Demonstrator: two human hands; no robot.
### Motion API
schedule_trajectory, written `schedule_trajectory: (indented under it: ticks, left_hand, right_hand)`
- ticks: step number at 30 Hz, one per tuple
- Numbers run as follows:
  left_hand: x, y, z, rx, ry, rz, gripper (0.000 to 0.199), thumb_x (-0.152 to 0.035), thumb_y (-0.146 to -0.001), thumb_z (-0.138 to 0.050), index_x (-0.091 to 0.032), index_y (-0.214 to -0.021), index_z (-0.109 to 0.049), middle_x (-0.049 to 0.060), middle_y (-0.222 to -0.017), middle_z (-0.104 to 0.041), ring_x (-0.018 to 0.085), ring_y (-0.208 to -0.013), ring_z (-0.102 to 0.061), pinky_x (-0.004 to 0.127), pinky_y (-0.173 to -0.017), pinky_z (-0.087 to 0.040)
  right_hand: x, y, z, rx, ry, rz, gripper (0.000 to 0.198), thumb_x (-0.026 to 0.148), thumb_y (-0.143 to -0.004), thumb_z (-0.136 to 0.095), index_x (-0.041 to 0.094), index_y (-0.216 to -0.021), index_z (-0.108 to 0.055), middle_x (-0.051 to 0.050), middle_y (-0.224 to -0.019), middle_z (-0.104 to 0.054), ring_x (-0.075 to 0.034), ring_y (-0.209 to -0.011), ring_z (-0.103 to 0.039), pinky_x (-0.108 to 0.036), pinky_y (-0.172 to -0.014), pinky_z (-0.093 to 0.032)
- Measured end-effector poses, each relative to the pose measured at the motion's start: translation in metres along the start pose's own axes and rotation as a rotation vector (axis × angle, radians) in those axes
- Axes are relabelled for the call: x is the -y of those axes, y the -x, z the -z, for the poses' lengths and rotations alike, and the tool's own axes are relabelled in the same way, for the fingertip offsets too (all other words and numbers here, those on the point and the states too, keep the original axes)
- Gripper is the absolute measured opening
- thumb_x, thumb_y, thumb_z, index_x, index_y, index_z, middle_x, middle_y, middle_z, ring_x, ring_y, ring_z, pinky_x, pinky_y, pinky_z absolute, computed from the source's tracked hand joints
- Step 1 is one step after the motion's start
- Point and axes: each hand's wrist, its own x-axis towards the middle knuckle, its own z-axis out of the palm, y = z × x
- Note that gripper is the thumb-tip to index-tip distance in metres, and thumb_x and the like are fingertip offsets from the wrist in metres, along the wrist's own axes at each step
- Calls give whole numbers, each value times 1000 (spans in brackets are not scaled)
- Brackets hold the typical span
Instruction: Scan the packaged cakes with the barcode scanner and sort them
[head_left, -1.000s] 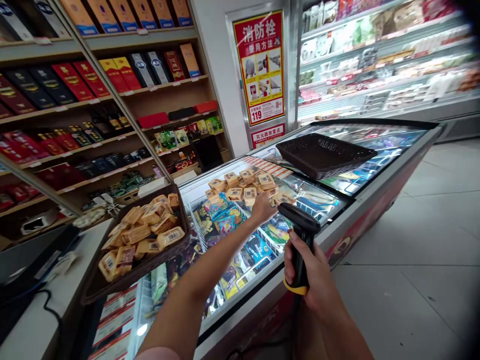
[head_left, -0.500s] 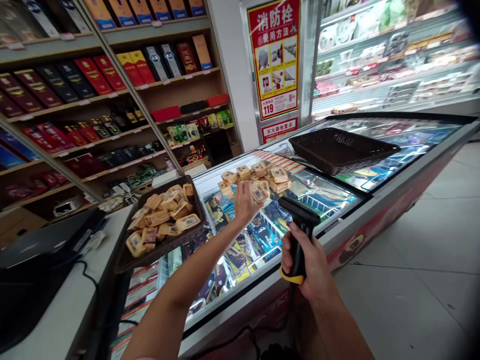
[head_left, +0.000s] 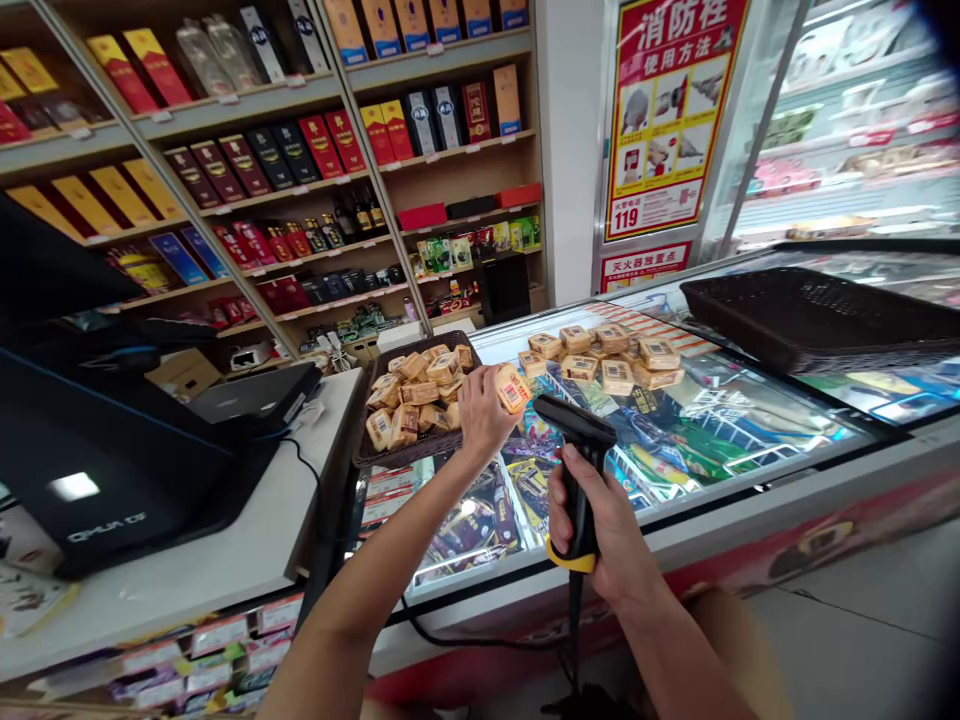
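My left hand [head_left: 486,408] is closed on a small packaged snack [head_left: 513,388] with a printed label, held near the right rim of a dark woven basket [head_left: 409,458]. Similar snack packs [head_left: 420,390] fill that basket. In my right hand [head_left: 600,520] is a black barcode scanner [head_left: 579,470] with a yellow band at its base, its head turned toward the snack. Several more packs lie in a pile [head_left: 611,355] on the freezer's glass top, beyond the scanner.
The glass-topped freezer [head_left: 465,590] shows bagged goods inside. A second dark basket [head_left: 817,310] stands on it at the right. At the left are a counter [head_left: 225,520] and a black checkout machine [head_left: 112,440]. The scanner's cable [head_left: 480,642] hangs low in front.
The view has swung left. My left hand has taken a snack pack away from the pile and brought it left, between the scanner and the filled basket. My right hand still holds the scanner.
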Motion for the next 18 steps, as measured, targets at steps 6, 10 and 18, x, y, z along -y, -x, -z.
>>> schedule_trajectory:
  ticks: [6,10,18]
  left_hand:
    - [19,6,16,-12,-48,100,74,-36,-67,-81,-22,-131,-46,13,-130,-52,31,-123,-49,42,-103,-40]
    - [40,9,37,18,-159,218,76,-46,-65,-82,-23,-130,-48,13,-127,-54,33,-121,-49,45,-104,-38]
    - [75,20,66,295,-242,304,77,-42,-73,-77,-29,-141,-42,13,-150,-40,37,-141,-29,53,-112,-26]
  right_hand:
    - [-4,3,-4,8,32,0,41,52,-75,-78,19,-71,-54,8,-55,-51,-4,-32,-43,-17,-29,-37]
    - [-4,2,-1,-9,51,9,37,49,-74,-79,21,-80,-56,8,-58,-53,-5,-32,-43,-18,-29,-37]
    - [-8,-6,5,-7,39,-26,39,50,-73,-80,21,-78,-54,8,-58,-53,-5,-32,-43,-19,-29,-37]
